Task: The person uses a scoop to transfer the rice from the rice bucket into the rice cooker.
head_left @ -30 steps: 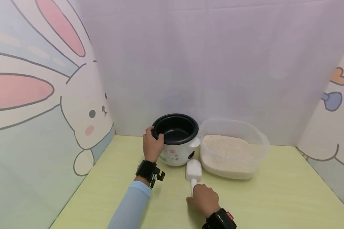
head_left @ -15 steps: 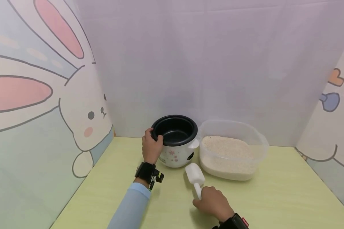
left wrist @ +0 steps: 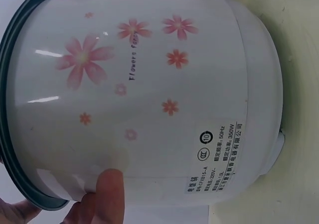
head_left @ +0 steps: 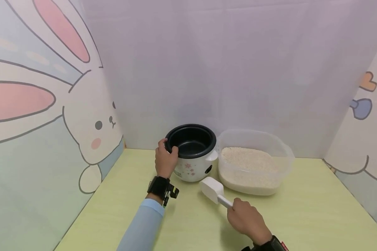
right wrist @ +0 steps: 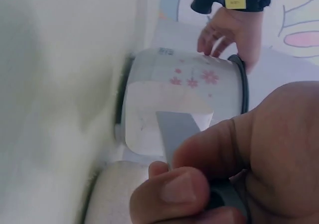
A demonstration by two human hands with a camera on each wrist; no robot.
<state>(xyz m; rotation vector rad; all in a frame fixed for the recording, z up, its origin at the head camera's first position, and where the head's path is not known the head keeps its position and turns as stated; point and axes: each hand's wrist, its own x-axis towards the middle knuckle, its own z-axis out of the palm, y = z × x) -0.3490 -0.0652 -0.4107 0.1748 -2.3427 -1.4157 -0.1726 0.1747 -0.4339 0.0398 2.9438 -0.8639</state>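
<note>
A white rice cooker (head_left: 191, 169) with pink flowers and a black inner pot (head_left: 193, 143) stands uncovered near the back wall. My left hand (head_left: 166, 161) grips its left rim, thumb over the edge; in the left wrist view, fingers lie against the cooker's white side (left wrist: 149, 84). The pot's bottom shows bare and dark. Lower right, my right hand (head_left: 247, 219) holds a white scoop (head_left: 212, 189) by its handle, fingers wrapped around it. The scoop's head is raised over the table in front of the cooker, pointing up and left, and overlaps the cooker in the right wrist view.
Right beside the cooker is a clear plastic container (head_left: 288, 157) partly filled with rice (head_left: 248, 159), heaped higher on the left. Pale yellow-green table (head_left: 317, 209) runs back to a plain lilac curtain (head_left: 238, 69). Printed rabbit panels (head_left: 91, 139) flank both sides.
My right hand has moved right and slightly up with the scoop, whose head has swung left and risen off the table. The left hand keeps its hold on the cooker's rim.
</note>
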